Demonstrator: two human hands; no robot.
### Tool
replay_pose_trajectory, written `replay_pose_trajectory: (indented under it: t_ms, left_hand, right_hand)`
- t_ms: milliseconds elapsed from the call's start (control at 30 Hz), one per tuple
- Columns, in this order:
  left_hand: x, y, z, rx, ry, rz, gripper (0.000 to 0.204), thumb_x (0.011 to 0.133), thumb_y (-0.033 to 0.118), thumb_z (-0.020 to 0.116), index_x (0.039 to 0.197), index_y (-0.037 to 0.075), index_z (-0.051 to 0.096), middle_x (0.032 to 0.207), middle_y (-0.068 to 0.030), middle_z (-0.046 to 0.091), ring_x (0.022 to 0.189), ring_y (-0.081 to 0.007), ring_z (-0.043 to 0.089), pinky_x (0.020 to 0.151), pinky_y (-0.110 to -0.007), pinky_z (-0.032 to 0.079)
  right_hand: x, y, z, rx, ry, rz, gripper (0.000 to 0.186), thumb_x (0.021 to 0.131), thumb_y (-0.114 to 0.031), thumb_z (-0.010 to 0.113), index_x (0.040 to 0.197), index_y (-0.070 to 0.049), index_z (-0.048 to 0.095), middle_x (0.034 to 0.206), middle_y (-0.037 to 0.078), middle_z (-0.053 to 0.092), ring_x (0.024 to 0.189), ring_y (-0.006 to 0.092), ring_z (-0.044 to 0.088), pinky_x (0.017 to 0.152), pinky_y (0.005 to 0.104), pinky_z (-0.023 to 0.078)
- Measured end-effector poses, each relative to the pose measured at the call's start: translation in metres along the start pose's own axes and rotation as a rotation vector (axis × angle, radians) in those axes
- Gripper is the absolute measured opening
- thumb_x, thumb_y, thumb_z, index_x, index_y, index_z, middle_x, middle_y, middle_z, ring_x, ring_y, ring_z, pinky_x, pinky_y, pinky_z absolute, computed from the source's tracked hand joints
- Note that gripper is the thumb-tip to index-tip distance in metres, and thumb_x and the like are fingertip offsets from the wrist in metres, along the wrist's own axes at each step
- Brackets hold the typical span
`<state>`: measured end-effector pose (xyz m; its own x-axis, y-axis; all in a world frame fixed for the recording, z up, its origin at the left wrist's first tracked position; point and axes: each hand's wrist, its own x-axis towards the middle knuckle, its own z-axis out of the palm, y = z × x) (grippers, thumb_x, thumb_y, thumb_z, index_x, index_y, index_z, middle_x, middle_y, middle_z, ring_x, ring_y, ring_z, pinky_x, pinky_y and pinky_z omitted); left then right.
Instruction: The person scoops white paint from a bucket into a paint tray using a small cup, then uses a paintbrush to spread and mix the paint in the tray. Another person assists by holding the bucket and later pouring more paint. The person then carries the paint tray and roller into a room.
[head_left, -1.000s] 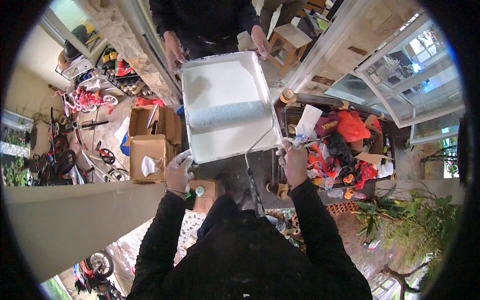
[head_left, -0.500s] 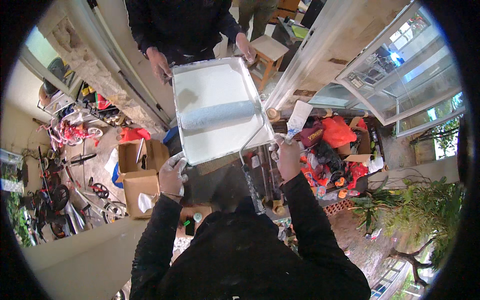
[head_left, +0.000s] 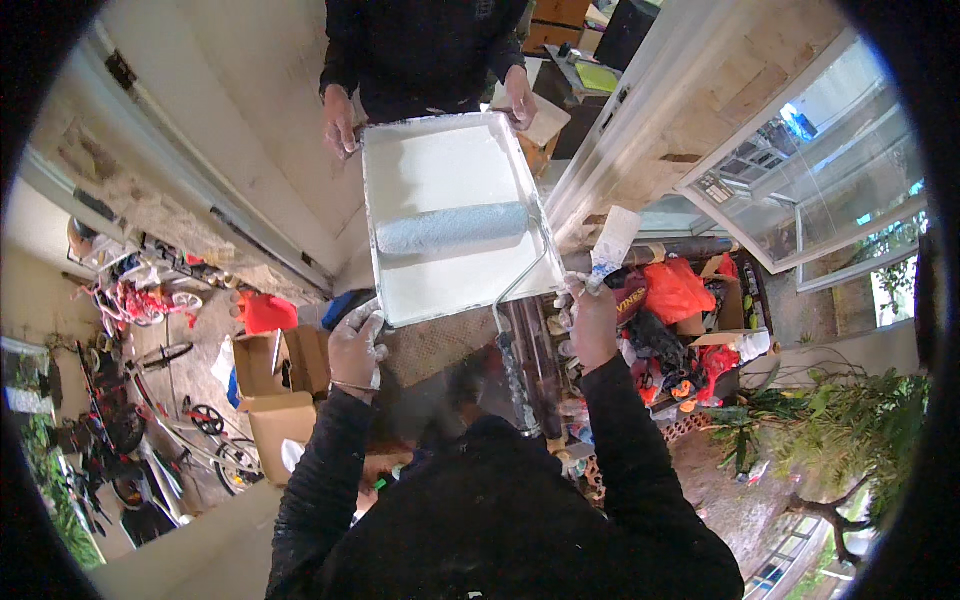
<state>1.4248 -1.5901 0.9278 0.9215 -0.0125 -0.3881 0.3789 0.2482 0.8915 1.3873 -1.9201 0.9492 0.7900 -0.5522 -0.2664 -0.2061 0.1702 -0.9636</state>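
Observation:
A paint tray (head_left: 440, 290) coated with white paint is held level between me and another person. My left hand (head_left: 356, 348), smeared with white, grips its near left corner. My right hand (head_left: 592, 318) is closed on the near right corner. Across the tray lies a paint roller (head_left: 455, 228) with a pale blue-grey sleeve; its wire frame and paint-spattered handle (head_left: 517, 385) hang over the near edge. At the far corners the other person's hands (head_left: 340, 122) hold the tray. A white, paper-like piece (head_left: 614, 242) shows just beyond my right hand; whether I touch it I cannot tell.
Open cardboard boxes (head_left: 283, 425) stand at the left, with bicycles (head_left: 215, 420) beyond. Red and black bags (head_left: 678, 292) crowd the right side. An open glass window (head_left: 790, 170) juts in at upper right. The other person stands in a doorway, beside a door (head_left: 250, 110).
The tray has shifted slightly right with my hands and the other person's hands still on it. My view has turned a little, and more of the door shows at the left.

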Motion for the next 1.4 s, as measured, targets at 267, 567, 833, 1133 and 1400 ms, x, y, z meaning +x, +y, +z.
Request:
replay_pose_trajectory:
  t_ms: [267, 567, 833, 1133, 1400]
  left_hand:
    - [0.079, 0.038, 0.04, 0.05, 0.011, 0.016, 0.024, 0.09, 0.009, 0.059, 0.113, 0.002, 0.065, 0.086, 0.0009, 0.065, 0.065, -0.0047, 0.053, 0.045, -0.019, 0.033]
    - [0.145, 0.09, 0.054, 0.097, -0.038, -0.009, 0.025, 0.09, 0.007, 0.058, 0.112, 0.0, 0.065, 0.082, -0.0022, 0.065, 0.065, -0.006, 0.057, 0.045, -0.019, 0.034]
    - [0.205, 0.123, 0.053, 0.139, -0.142, 0.003, 0.026, 0.09, 0.007, 0.058, 0.114, -0.001, 0.063, 0.083, -0.0046, 0.066, 0.067, -0.0068, 0.06, 0.044, -0.02, 0.035]
    - [0.274, 0.172, 0.075, 0.2, -0.191, -0.094, 0.025, 0.09, 0.006, 0.057, 0.114, -0.003, 0.06, 0.084, -0.0053, 0.065, 0.065, -0.0069, 0.058, 0.044, -0.02, 0.034]
    - [0.326, 0.186, 0.095, 0.132, -0.157, -0.048, 0.028, 0.091, 0.008, 0.057, 0.117, -0.002, 0.06, 0.085, -0.0043, 0.064, 0.067, -0.0063, 0.057, 0.046, -0.018, 0.035]
  right_hand:
    - [0.083, 0.008, 0.001, -0.055, 0.064, -0.168, 0.014, 0.088, -0.008, 0.06, 0.101, -0.002, 0.062, 0.073, 0.0, 0.057, 0.056, 0.0093, 0.048, 0.048, 0.0261, 0.038]
    - [0.101, -0.04, 0.048, -0.478, 0.107, -0.481, 0.015, 0.09, -0.005, 0.054, 0.099, 0.003, 0.063, 0.089, 0.009, 0.062, 0.083, 0.0185, 0.056, 0.075, 0.0341, 0.045]
    - [0.121, -0.079, 0.101, 0.126, 0.127, -0.008, 0.016, 0.09, -0.014, 0.054, 0.088, -0.002, 0.064, 0.07, 0.002, 0.056, 0.061, 0.0118, 0.053, 0.056, 0.0277, 0.042]
    - [0.205, -0.053, 0.113, -0.364, 0.269, -0.364, 0.011, 0.089, -0.012, 0.058, 0.085, -0.003, 0.063, 0.067, -0.001, 0.053, 0.054, 0.008, 0.048, 0.046, 0.0262, 0.036]
    - [0.252, -0.099, 0.152, 0.066, 0.2, -0.049, 0.008, 0.09, -0.012, 0.058, 0.088, -0.004, 0.06, 0.066, -0.001, 0.052, 0.052, 0.0082, 0.048, 0.043, 0.0241, 0.036]
